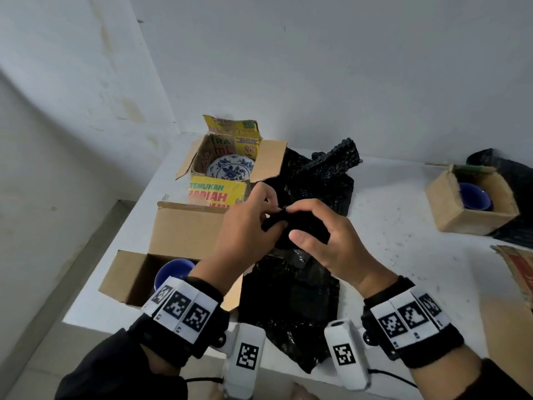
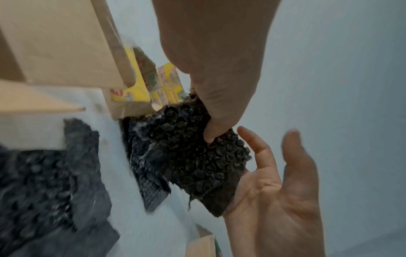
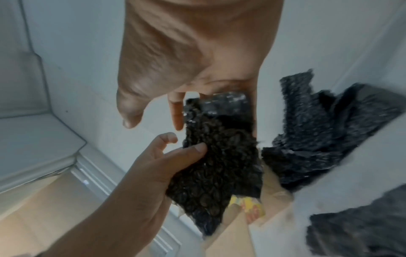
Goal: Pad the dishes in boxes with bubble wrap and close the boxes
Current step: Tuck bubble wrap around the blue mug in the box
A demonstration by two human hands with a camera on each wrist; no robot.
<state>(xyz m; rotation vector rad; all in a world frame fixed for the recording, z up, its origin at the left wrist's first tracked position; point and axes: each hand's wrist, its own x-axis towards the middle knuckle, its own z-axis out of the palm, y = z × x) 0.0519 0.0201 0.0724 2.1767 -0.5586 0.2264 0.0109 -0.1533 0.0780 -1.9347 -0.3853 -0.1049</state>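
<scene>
Both hands hold a small folded piece of black bubble wrap (image 1: 305, 225) above the middle of the white table (image 1: 403, 226). My left hand (image 1: 259, 217) pinches its edge with the thumb (image 2: 211, 133) on the bubbled side. My right hand (image 1: 331, 232) cups the other side; its fingers (image 3: 175, 111) curl over the top edge and the thumb stands off. An open yellow box (image 1: 219, 192) at the back holds a blue-and-white plate (image 1: 230, 168). An open brown box (image 1: 132, 275) at the near left holds a blue bowl (image 1: 173, 272). A third open box (image 1: 473, 220) at the right holds another blue bowl (image 1: 474, 197).
More black bubble wrap lies heaped behind the hands (image 1: 326, 171) and as a flat sheet under them (image 1: 291, 307). A flattened piece of cardboard (image 1: 516, 272) lies at the right edge. Walls close in behind and on the left, where the table drops off.
</scene>
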